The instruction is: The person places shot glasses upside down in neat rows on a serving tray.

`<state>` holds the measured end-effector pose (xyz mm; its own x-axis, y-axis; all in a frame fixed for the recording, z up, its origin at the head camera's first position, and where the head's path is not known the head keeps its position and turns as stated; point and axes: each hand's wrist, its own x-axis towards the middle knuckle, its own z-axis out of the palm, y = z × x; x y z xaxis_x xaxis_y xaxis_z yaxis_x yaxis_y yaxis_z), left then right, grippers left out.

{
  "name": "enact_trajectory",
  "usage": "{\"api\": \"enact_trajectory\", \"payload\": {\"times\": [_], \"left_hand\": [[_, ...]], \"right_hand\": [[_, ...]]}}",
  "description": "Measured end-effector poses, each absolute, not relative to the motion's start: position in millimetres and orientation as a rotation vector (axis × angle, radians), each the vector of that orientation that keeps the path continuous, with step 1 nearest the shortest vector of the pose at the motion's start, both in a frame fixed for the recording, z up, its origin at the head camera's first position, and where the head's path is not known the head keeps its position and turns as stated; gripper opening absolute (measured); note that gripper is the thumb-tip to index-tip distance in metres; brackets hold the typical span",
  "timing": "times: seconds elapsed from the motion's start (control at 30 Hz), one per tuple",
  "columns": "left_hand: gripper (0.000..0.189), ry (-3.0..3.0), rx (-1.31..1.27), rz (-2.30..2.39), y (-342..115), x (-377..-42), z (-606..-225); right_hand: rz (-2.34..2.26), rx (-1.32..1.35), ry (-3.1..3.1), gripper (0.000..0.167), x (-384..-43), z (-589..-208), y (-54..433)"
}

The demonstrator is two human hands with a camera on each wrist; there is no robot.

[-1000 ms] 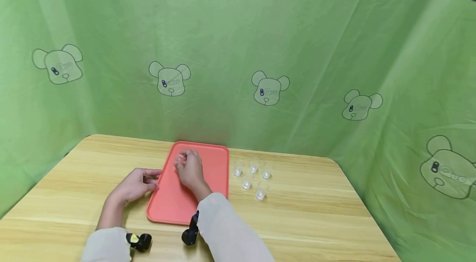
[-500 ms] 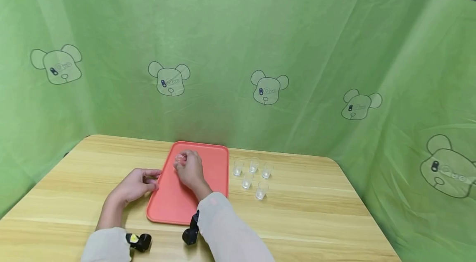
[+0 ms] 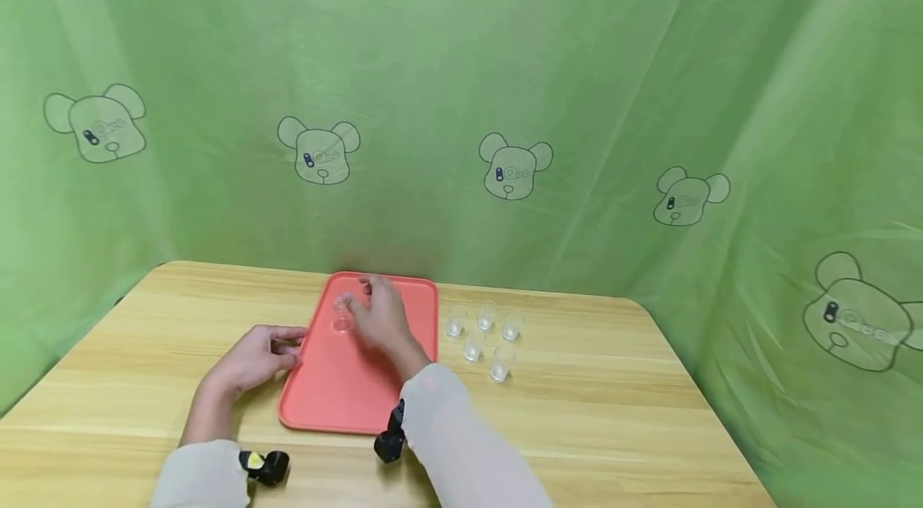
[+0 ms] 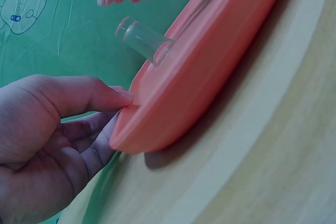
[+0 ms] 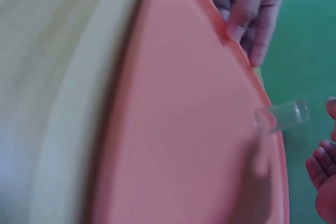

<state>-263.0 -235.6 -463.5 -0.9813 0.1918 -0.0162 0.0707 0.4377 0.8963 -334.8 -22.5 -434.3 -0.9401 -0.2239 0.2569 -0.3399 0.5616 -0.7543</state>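
A small clear shot glass (image 3: 342,314) stands mouth down on the red tray (image 3: 346,388), near its left rim toward the back. My right hand (image 3: 380,316) is just right of the glass, its fingers loosely spread and holding nothing. In the left wrist view a gap shows between those fingertips and the glass (image 4: 144,40). My left hand (image 3: 255,356) pinches the tray's left rim, the thumb over the edge and the other fingers against the outside. The right wrist view also has this left hand (image 5: 252,9) at the rim.
Several more clear shot glasses (image 3: 473,348) stand in a loose group on the wooden table (image 3: 598,412), right of the tray. A green curtain (image 3: 411,91) with bear-head outlines hangs behind and at both sides of the table.
My right hand has let go of the shot glass and moved slightly right, its fingers opening. The glass stays on the tray. My left hand keeps its hold on the rim.
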Motion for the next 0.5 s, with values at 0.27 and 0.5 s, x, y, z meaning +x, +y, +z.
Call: {"api": "enact_trajectory", "payload": {"times": [0.27,0.5], "left_hand": [[0.049,2.595,0.225,1.55,-237,-264,-462],[0.05,2.585,0.227,1.548,-237,-262,-463]], "right_hand": [[1.232,0.521,-2.636,0.045,-342,-416,-3],[1.118,0.555,-2.618,0.045,-346,-406,21]]}}
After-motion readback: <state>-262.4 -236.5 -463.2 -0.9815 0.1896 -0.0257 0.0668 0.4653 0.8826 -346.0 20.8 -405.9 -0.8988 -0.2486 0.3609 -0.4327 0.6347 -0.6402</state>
